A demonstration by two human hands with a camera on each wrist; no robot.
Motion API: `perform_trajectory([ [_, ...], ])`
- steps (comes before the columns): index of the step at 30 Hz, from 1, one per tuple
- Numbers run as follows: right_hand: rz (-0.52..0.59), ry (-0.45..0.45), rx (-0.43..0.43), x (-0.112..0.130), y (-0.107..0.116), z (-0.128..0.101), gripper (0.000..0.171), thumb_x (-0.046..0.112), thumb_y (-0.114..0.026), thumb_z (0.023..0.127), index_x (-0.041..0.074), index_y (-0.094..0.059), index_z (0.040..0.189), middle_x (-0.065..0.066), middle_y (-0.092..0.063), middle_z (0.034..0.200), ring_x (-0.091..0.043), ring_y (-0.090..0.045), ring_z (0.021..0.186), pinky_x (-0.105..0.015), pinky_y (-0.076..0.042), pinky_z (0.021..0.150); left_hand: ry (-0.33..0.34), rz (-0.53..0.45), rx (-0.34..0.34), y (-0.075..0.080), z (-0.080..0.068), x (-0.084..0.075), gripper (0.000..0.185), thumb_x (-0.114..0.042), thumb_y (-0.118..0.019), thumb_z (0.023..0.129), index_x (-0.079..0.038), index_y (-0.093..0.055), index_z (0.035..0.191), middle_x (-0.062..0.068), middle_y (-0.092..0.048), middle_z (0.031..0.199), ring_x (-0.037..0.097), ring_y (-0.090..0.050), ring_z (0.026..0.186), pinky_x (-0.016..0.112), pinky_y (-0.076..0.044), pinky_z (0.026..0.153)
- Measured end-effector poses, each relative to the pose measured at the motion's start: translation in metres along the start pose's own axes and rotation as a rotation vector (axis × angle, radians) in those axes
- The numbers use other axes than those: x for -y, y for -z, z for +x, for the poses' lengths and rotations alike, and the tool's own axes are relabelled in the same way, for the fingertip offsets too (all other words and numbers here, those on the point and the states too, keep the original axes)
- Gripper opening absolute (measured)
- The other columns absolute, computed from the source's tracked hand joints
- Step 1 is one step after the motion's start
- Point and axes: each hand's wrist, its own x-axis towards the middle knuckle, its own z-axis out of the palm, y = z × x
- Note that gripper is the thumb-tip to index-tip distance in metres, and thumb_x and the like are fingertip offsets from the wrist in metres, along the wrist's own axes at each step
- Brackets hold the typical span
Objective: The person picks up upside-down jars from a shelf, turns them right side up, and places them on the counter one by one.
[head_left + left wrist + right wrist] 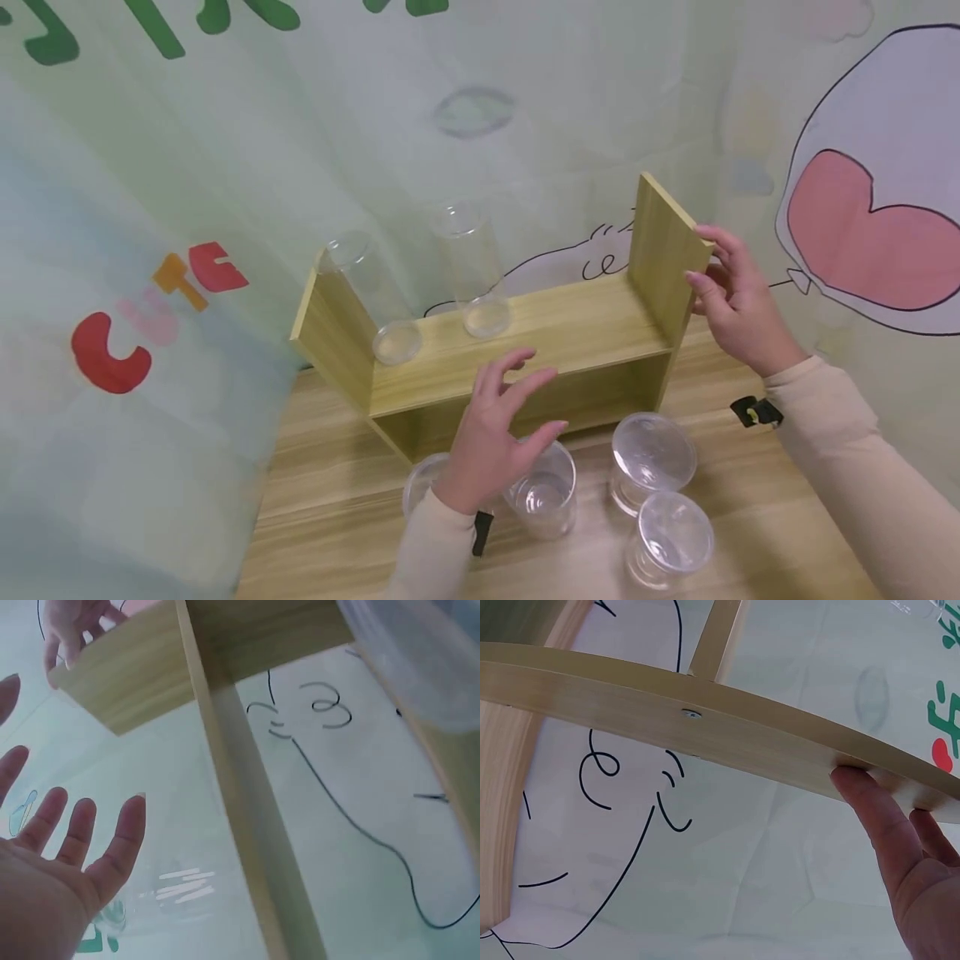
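A two-level wooden shelf [570, 337] stands against the printed cloth. My right hand [738, 308] holds its right side panel [660, 250] near the upper front corner; fingertips press the panel's outer face in the right wrist view. My left hand [487, 442] hovers before the shelf, its fingers spread and slightly bent around nothing. Two tall clear cylindrical containers [397, 343] stand on the shelf's upper board towards the left. Beneath the left hand, a clear jar [543, 504] rests on the table, partly covered by that hand. Another clear jar [423, 483] is half hidden behind the left wrist.
Two more clear round jars, one nearer the shelf [651, 454] and one nearer me [671, 542], stand on the wooden table [322, 500] at the right front. Behind everything hangs a cloth [562, 125] with cartoon drawings and coloured letters.
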Motion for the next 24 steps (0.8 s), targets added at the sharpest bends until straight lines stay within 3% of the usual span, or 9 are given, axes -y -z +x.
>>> perform_trajectory([
  [13, -0.012, -0.001, 0.011, 0.000, 0.001, -0.003, 0.055, -0.004, -0.045, 0.101, 0.010, -0.027, 0.151, -0.024, -0.045, 0.140, -0.005, -0.053, 0.110, -0.015, -0.051, 0.072, 0.041, 0.140, -0.153, 0.048, 0.041, 0.025, 0.057, -0.013, -0.081, 0.081, -0.010, -0.058, 0.133, 0.018, -0.040, 0.144, 0.035, -0.041, 0.123, 0.048, -0.043, 0.092],
  [24, -0.010, 0.022, 0.006, 0.001, -0.001, -0.004, 0.054, -0.005, -0.043, 0.102, 0.010, -0.026, 0.151, -0.024, -0.045, 0.136, -0.003, -0.053, 0.109, -0.015, -0.053, 0.072, 0.033, 0.134, -0.273, 0.065, 0.074, 0.049, 0.056, -0.006, -0.077, 0.082, -0.005, -0.055, 0.133, 0.020, -0.040, 0.142, 0.036, -0.041, 0.124, 0.051, -0.037, 0.101],
])
